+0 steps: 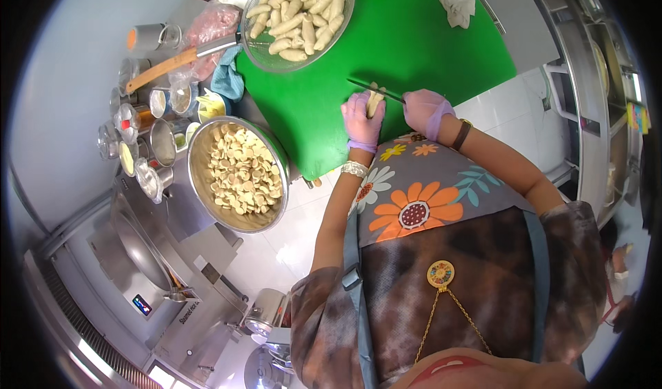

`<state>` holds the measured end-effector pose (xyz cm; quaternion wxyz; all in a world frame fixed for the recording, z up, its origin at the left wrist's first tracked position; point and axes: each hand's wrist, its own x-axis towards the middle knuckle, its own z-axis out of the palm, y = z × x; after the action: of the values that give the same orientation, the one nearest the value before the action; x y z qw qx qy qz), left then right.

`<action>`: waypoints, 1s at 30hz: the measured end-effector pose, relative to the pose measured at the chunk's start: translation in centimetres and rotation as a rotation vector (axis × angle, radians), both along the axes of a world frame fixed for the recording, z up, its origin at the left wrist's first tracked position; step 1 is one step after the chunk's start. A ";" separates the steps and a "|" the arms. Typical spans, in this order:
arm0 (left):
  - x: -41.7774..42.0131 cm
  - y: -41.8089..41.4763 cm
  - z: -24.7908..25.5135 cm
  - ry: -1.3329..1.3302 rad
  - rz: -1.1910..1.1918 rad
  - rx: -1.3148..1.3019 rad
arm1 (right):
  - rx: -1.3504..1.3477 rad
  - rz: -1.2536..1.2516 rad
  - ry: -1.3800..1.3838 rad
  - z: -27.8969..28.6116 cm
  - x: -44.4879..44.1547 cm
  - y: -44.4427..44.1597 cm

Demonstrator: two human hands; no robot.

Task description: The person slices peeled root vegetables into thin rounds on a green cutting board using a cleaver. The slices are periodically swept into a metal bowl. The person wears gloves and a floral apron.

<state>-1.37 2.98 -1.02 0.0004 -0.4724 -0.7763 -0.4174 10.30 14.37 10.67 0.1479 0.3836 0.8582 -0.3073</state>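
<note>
My left hand [362, 123], in a thin purple glove, presses pale sausage-shaped rolls [376, 105] against a large green cutting board [310, 125]. There seem to be two rolls side by side, partly hidden by the fingers. My right hand [426, 112], gloved the same way, grips a knife [380, 90] whose handle is hidden in the fist. Its dark, narrow blade lies across the rolls, just beyond my left fingertips. At the board's far side, a wire-mesh strainer [298, 69] holds many more whole rolls. A steel bowl [239, 225] full of cut round slices [243, 169] stands left of the board.
The strainer's wooden handle [163, 69] reaches left over jars and tubs. A blue cloth [227, 75] and a plastic bag of pinkish food [214, 27] lie beside it. Crumpled white paper [455, 1] rests at the board's far right. Steel shelving [595, 130] stands to the right.
</note>
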 end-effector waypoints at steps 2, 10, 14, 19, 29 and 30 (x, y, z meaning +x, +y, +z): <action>-0.1 0.0 0.0 -0.014 -0.011 -0.001 | 0.002 0.075 -0.075 -0.6 -0.7 -0.1; -0.3 -0.5 0.8 -0.042 -0.053 0.017 | 0.055 -0.031 0.099 -2.0 -0.6 0.6; -0.2 -1.2 0.8 -0.046 -0.049 0.019 | 0.078 0.038 0.091 -0.8 -0.6 0.9; -0.2 -1.7 0.1 -0.048 -0.065 0.029 | 0.037 0.059 -0.032 -0.7 -1.3 0.8; -0.3 -1.5 0.7 -0.071 -0.067 0.007 | 0.003 0.025 0.049 -2.1 -1.7 1.8; -0.2 -1.5 0.9 -0.068 -0.047 0.026 | 0.025 0.059 0.042 -1.3 -1.6 1.9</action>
<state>-1.59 1.52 -0.15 -0.0294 -0.4759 -0.7591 -0.4432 8.68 16.26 9.42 0.1338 0.3534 0.8759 -0.3000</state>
